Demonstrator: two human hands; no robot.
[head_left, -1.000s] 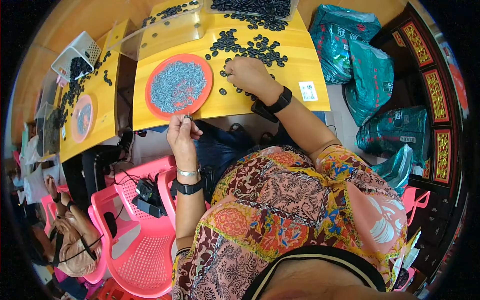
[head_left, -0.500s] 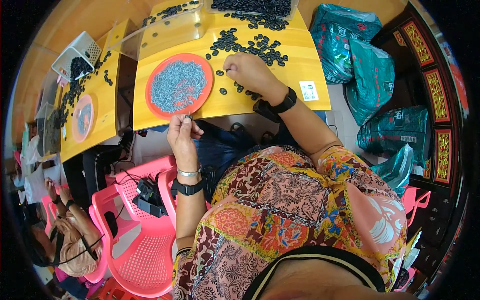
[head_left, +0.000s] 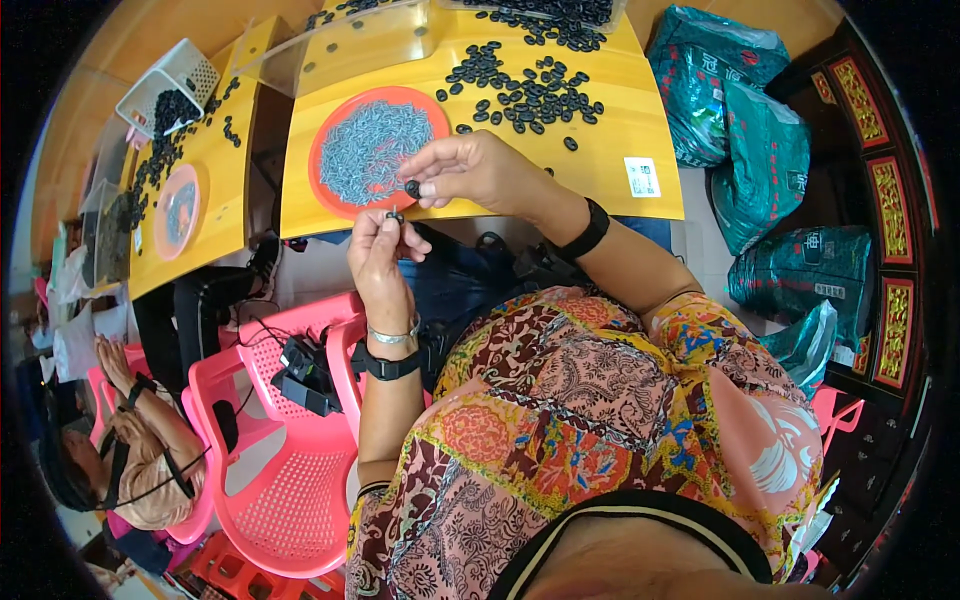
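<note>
My right hand (head_left: 485, 172) pinches a small black oval piece (head_left: 412, 188) between thumb and fingers, over the near right edge of a round orange plate (head_left: 317, 165). Just below it, in front of the table edge, my left hand (head_left: 382, 250) holds another small dark piece (head_left: 394, 217) at its fingertips. The two hands are close together, with a small gap between the pieces. Many thin grey screw-like pieces (head_left: 368, 140) fill the plate. Loose black oval pieces (head_left: 540, 105) lie scattered on the yellow table (head_left: 590, 170) beyond my right hand.
A clear bin (head_left: 350, 50) and a tray of black pieces (head_left: 560, 12) stand at the back. Green bags (head_left: 765, 160) are on the right. At left are a pink chair (head_left: 285, 500), a white basket (head_left: 150, 95), a second plate (head_left: 165, 240) and a seated person (head_left: 150, 460).
My right hand has come from the loose black pieces toward my left hand, bringing a black oval piece. My left hand stays near the plate, still pinching its piece. The view has shifted slightly.
</note>
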